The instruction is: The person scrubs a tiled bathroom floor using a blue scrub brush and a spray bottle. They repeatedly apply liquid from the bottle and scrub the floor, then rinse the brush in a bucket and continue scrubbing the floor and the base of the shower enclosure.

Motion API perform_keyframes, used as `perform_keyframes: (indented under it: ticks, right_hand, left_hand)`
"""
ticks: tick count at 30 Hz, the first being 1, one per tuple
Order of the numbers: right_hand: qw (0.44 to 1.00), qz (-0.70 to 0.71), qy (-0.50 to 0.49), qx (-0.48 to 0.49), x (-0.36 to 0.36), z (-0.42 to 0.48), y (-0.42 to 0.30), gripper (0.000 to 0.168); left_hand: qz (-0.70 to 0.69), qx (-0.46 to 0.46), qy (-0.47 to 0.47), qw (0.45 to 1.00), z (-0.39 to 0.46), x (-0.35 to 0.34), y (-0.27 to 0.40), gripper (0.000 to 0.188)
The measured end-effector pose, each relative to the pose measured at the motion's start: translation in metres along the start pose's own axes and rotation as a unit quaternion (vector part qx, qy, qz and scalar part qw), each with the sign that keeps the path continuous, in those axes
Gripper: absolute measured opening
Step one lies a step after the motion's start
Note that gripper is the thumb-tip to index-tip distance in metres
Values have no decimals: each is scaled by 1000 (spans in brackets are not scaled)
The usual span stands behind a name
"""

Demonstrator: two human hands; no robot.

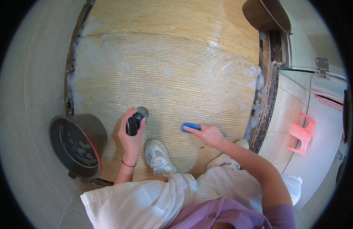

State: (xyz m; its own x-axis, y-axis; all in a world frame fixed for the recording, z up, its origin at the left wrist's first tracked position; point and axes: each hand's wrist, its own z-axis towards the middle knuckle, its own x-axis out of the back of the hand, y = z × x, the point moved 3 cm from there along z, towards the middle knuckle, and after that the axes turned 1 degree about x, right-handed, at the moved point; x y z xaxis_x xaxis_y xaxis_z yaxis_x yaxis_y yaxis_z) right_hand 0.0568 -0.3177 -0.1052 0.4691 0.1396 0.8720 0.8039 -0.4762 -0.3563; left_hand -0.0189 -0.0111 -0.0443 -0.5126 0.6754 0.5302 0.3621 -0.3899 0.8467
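My left hand is wrapped around a bottle with a black cap or pump top, held above the floor; its label cannot be made out. In my right hand is a blue-handled brush, low over the ribbed yellow floor. The brush's bristles are mostly hidden under the hand. Whitish suds streak the wet ribbed surface, with a foamy patch toward the right.
A dark bucket with sudsy water stands at left, and a brown bucket at the upper right. Foam lies in the gutter along the right edge. Beyond it are a glass door hinge and a pink plastic stool.
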Motion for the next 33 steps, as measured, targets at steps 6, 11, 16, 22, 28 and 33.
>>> perform_keyframes:
  ticks: [6, 11, 16, 22, 28, 33]
  right_hand:
    - [999, 15, 23, 27, 0, -10, 14, 60]
    - [1000, -20, 3, 2, 1, -49, 34, 58]
    - [999, 16, 38, -12, -8, 26, -28, 57]
    - [1000, -5, 8, 29, -2, -41, 38, 64]
    - [999, -47, 0, -9, -8, -24, 4, 64]
    - [999, 13, 20, 22, -10, -10, 6, 63]
  left_hand:
    - [11, -5, -2, 1000, 1, 5, -1, 38]
    - [14, -7, -3, 1000, 1, 5, 3, 38]
    - [9, 1, -12, 1000, 1, 2, 0, 38]
    - [8, -9, -5, 1000, 1, 5, -1, 39]
    - [9, -12, 3, 1000, 0, 3, 0, 40]
    - [-4, 13, -13, 1000, 1, 8, 3, 37]
